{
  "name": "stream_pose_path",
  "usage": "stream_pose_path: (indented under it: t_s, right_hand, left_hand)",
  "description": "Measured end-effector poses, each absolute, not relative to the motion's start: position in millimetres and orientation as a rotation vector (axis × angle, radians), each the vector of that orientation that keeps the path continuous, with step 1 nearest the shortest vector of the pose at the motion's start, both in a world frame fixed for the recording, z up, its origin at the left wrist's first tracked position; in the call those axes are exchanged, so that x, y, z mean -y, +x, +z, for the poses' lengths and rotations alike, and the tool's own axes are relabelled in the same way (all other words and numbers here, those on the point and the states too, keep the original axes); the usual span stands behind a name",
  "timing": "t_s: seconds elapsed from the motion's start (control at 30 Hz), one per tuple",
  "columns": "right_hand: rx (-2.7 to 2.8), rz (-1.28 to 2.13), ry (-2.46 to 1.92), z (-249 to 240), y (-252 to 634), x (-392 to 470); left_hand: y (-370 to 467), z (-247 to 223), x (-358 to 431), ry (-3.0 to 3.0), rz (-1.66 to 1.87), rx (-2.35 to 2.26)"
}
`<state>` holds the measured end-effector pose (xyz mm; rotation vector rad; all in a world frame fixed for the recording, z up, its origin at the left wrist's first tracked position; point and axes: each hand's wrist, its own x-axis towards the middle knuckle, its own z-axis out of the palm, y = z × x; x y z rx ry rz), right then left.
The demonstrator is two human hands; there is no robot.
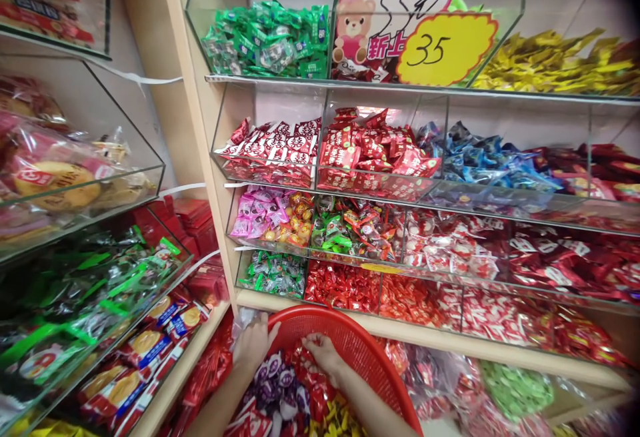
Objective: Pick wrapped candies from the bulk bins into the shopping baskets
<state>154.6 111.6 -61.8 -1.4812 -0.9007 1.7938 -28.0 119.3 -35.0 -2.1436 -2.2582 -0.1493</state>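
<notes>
Nearest me, red-and-white sweets point(247, 420) lie toward the near left edge of the basket point(364, 334), a red plastic one, with yellow-wrapped sweets point(340, 417) between the forearms, toward its near edge. Just past these, purple-and-white sweets point(280, 384) fill the middle, and red-wrapped sweets point(320, 400) lie beside them to the right.

The right hand point(324, 352) reaches inside the basket over the red ones, its fingers bent and the tips drawn close together, a narrow grip; from here I can't tell whether a sweet is pinched in it. The left hand point(256, 340) is at the basket's far left rim, thumb spread away from the partly curled fingers. Some clear plastic point(244, 322) shows right by those fingers, but whether they grip it or the rim I can't make out.

Beyond the basket's far rim stands the shelf point(420, 337), its wooden lower edge running off to the right. Near the bottom left corner sit green-wrapped sweets point(273, 272), then bright red sweets point(343, 287) beside them. Up at the top edge, a yellow price card point(445, 50) reads 35.
</notes>
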Motion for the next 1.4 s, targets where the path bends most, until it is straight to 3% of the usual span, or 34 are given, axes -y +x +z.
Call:
stream_pose_path:
  t_s: [0.23, 0.43, 0.67, 0.83, 1.07, 1.4]
  right_hand:
    - [0.94, 1.772, -1.392, -73, 157, -100]
    - [1.273, 1.407, -1.324, -73, 147, -98]
    - [1.759, 0.701, -1.246, -3, 177, -98]
    - [1.786, 0.319, -1.564, 32, 212, -138]
    - [1.914, 0.412, -2.21, 31, 226, -186]
    - [2.05, 0.344, -2.149, 28, 239, -194]
  left_hand:
    - [-27, -31, -120, -2.159, -0.119, 2.285]
    - [-28, -34, -120, -2.156, -0.114, 2.289]
    - [-28, -35, -120, -2.151, -0.125, 2.252]
    - [-28, -36, -120, -2.151, -0.126, 2.255]
    - [-30, -42, -122, -2.142, -0.17, 2.248]
    - [-29, -38, -122, -2.156, -0.166, 2.279]
